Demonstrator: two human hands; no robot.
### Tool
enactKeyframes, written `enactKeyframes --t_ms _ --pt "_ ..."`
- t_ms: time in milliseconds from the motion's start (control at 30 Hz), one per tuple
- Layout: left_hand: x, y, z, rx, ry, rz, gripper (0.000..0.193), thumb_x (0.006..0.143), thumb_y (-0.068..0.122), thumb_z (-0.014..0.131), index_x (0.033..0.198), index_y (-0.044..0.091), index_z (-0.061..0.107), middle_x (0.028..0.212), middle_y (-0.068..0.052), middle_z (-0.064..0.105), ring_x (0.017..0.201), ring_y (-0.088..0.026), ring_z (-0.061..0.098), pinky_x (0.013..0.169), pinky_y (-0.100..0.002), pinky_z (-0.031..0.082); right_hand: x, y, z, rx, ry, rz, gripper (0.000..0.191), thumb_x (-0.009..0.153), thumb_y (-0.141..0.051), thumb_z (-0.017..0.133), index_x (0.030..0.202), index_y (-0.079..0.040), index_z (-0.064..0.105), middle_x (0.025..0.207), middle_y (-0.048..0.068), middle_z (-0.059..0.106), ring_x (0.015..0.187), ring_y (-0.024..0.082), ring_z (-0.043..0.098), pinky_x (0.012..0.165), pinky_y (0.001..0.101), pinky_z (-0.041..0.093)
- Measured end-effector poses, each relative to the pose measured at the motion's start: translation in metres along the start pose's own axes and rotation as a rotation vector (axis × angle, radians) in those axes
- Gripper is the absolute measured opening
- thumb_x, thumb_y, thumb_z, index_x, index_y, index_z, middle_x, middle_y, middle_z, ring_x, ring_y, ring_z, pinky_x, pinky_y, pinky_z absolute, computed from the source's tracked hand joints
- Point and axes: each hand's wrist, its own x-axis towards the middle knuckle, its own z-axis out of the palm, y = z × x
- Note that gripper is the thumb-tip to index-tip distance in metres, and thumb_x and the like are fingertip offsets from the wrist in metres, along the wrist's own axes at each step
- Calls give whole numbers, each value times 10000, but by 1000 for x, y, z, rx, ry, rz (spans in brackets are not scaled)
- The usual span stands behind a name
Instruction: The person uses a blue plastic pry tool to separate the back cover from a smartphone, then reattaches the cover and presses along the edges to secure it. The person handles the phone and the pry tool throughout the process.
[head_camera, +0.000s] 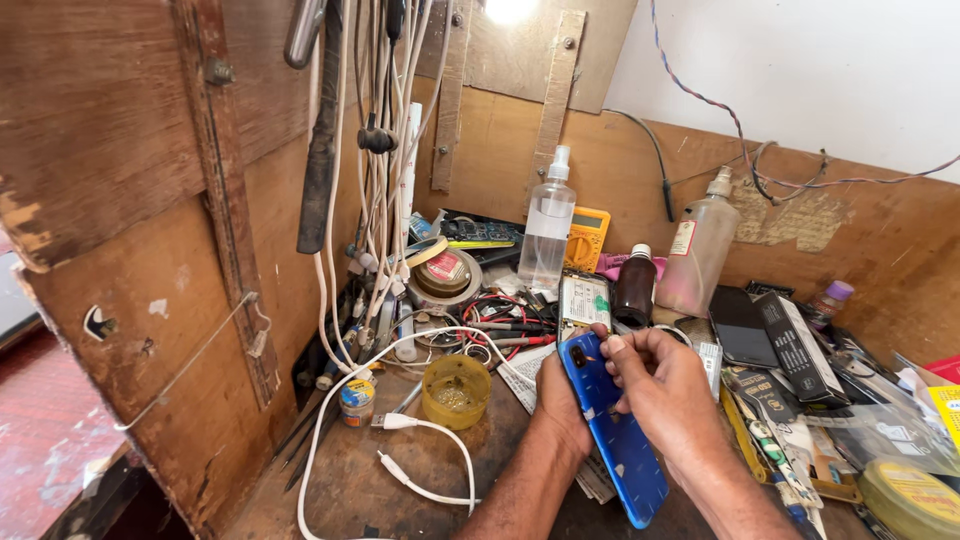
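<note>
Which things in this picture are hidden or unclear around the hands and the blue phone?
Head view only:
- Blue phone: only its back shows; the screen side faces away.
- Left hand: mostly hidden behind the phone, so its grip is unclear.
- Right hand: the fingertips at the phone's top edge cover what they touch.
- Yellow tin: cut off by the frame's lower right corner.

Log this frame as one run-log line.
left hand: holds blue phone from behind | right hand: fingertips at phone's top edge | phone: back up, tilted | nearby: yellow cup, white cable
</note>
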Motion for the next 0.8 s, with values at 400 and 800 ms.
enactKeyframes --t_ms 400,800 --pt "-10 4 11 52 29 29 228 1019 256 515 1032 73 650 816 -37 656 742 -183 651 700 -308 568 -20 -10 0 -220 39 -60 316 934 -296 669 1053 -15 753 814 49 763 591 123 638 551 300 542" --pt "15 0 -8 73 207 161 204 1018 211 456 1053 67 597 779 -50 603 656 -160 546 595 -306 485 -49 -5 -19 -479 36 -386 498 743 -360 818 1098 -27 710 898 122 759 707 224 733 588 374 582"
